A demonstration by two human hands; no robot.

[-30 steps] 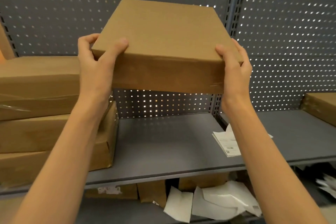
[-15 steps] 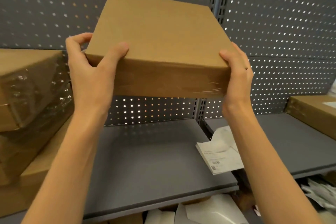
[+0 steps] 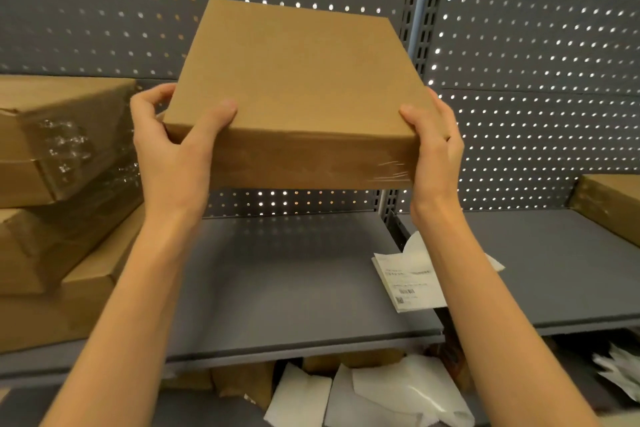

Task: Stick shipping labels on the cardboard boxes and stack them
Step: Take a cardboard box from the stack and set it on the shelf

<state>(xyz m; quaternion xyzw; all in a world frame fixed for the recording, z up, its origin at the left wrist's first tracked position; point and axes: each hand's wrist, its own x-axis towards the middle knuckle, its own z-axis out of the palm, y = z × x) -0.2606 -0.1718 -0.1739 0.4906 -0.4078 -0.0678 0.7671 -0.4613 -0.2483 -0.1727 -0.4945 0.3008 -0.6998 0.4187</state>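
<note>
The fingers of both hands are hidden behind the flat cardboard box [image 3: 298, 80]; only the thumbs show on its top. The left hand [image 3: 173, 156] grips its near left corner, the right hand [image 3: 433, 149] its near right corner, holding it in the air above the grey shelf [image 3: 277, 288]. Three film-wrapped boxes [image 3: 52, 184] are stacked at the shelf's left end, cut off by the frame. Printed labels [image 3: 408, 281] lie near its right front corner, their text unreadable.

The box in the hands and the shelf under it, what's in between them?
Nothing. In the head view, the box is held up in the air, and the gray shelf straight below it is bare.
</note>
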